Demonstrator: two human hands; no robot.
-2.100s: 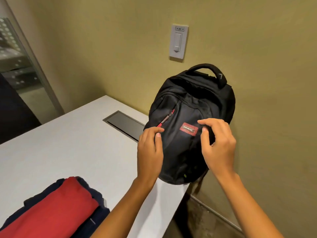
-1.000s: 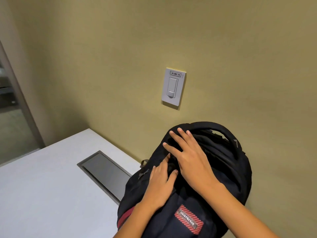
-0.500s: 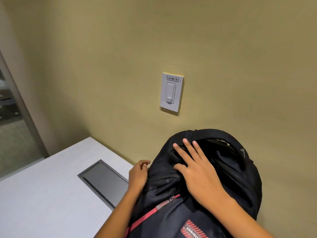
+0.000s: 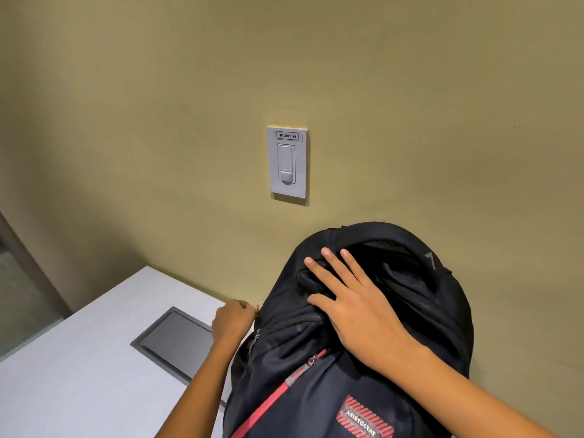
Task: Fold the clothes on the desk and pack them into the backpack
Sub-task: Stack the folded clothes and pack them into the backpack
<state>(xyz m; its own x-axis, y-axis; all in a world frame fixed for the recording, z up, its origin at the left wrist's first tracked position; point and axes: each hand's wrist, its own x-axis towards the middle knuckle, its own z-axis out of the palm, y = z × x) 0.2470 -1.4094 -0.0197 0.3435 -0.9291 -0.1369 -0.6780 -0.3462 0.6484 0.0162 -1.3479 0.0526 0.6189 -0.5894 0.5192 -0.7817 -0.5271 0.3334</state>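
Backpack (image 4: 426, 311): black fabric, red zip line (image 4: 268, 403) slanting across the front, red striped logo patch (image 4: 363, 422) low down. It stands upright on the white desk (image 4: 79, 358) against the olive wall, directly under both hands. No clothes in view.

Right hand (image 4: 357, 311): flat on the upper front of the pack, fingers straight and spread, pressing the cloth down just short of the padded top handle (image 4: 379, 235). Grasps nothing; it is a steadying palm.

Left hand (image 4: 232, 320): at the pack's side seam, to the left of the right hand and lower. Fingers curled in tight against the edge. Looks like a pinch on a zip pull, but the pull is hidden; I cannot tell whether it has anything.

Beyond the left hand: grey recessed panel (image 4: 173, 339) set into the desk. Above the right fingertips: pale wall switch plate (image 4: 287, 162).

Judgement: step in hand is opening the main compartment; packing not begun.

To do it well:
- Right palm should hold the top taut so the zip track lies smooth.
- Draw the pull along the curve of the seam, not outward, or the pack may tip off the wall.
- Run the zip well over the crown, so the mouth gapes wide enough for a folded stack.
- Soft cloth can snag the slider; ease, don't yank.
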